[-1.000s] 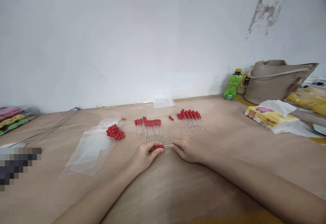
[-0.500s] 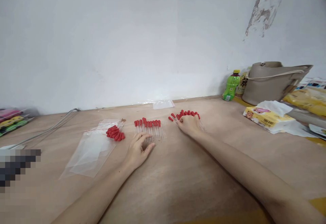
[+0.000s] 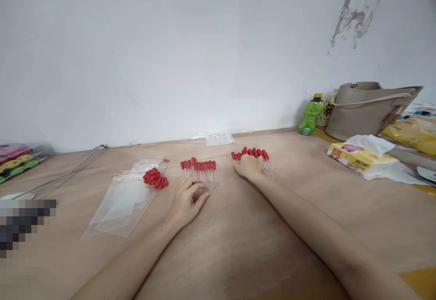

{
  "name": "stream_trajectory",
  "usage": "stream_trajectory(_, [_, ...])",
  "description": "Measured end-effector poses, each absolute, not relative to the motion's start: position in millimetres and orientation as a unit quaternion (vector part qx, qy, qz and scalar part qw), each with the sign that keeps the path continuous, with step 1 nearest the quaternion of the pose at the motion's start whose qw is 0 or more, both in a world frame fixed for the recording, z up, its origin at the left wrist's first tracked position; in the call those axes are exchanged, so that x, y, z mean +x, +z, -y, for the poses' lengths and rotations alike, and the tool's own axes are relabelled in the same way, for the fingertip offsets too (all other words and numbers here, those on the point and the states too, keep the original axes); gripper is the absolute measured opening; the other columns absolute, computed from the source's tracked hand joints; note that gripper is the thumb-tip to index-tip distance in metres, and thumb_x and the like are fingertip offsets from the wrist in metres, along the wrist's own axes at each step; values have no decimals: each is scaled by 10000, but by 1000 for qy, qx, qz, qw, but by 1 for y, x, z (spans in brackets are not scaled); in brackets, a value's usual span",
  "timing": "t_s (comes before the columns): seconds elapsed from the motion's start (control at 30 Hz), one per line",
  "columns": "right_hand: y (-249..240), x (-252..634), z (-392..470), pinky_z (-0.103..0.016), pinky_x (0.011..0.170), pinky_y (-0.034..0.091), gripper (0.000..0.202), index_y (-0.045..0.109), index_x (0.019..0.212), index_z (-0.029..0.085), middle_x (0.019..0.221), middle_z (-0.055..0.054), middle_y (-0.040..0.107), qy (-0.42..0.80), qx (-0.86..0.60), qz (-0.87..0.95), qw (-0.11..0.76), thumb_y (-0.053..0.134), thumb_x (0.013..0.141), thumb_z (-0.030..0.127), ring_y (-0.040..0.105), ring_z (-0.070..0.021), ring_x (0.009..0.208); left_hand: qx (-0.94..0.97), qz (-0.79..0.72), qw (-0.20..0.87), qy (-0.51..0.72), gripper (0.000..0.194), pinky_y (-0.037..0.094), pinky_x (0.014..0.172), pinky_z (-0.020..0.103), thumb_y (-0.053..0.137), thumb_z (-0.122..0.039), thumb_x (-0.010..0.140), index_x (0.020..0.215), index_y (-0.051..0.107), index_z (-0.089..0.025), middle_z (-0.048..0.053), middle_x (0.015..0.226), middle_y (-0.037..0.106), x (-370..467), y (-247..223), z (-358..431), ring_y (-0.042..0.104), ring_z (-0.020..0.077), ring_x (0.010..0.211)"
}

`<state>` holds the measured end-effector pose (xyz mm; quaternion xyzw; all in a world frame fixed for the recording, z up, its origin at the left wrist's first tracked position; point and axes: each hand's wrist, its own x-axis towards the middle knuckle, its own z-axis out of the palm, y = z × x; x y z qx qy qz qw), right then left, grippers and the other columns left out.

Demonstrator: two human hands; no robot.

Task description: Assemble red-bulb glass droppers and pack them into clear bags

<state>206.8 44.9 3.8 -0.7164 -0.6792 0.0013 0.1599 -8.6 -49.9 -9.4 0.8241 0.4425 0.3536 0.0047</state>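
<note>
Several glass droppers with red rubber bulbs (image 3: 201, 165) lie side by side in a row at the middle of the table. My left hand (image 3: 187, 200) rests at their lower ends, fingers loosely bent and thumb apart, with nothing held. To the right lies a second group of red-bulbed droppers (image 3: 255, 152), fanned slightly. My right hand (image 3: 249, 167) is curled over this group, its fingers closed in against the droppers; the fingertips are hidden behind the hand. A pile of loose red rubber bulbs (image 3: 156, 178) sits on clear zip bags (image 3: 117, 207) at the left.
Against the wall lies another clear bag (image 3: 220, 140). On the right are a green bottle (image 3: 310, 116), a beige bag (image 3: 368, 111) and a yellow tissue pack (image 3: 361, 159). A grey cable (image 3: 75, 168) and colourful packets (image 3: 18, 162) lie at the left.
The two droppers that stuck out at the left of the right group now sit closer in to it. My right hand has curled in over them. My left hand has barely moved.
</note>
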Motion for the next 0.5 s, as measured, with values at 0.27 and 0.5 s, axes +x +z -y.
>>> stream_trajectory(0.27, [6,214,-41,-420,782,233,442,638,744,127,745,-143,639,-14,-713,683,156,386,792,486,571,-260,737,803,-466,-25,371,131,408,789,346,539,-239,777,885,603,-201,48,923,543,-10,-10,48,493,201,892])
stream_trajectory(0.5, [5,193,-27,-395,807,234,406,631,694,185,682,-53,637,7,-644,737,205,405,776,512,569,-196,689,736,-546,-104,386,152,398,779,366,563,-311,749,846,618,-207,50,877,558,-21,-13,40,490,232,860])
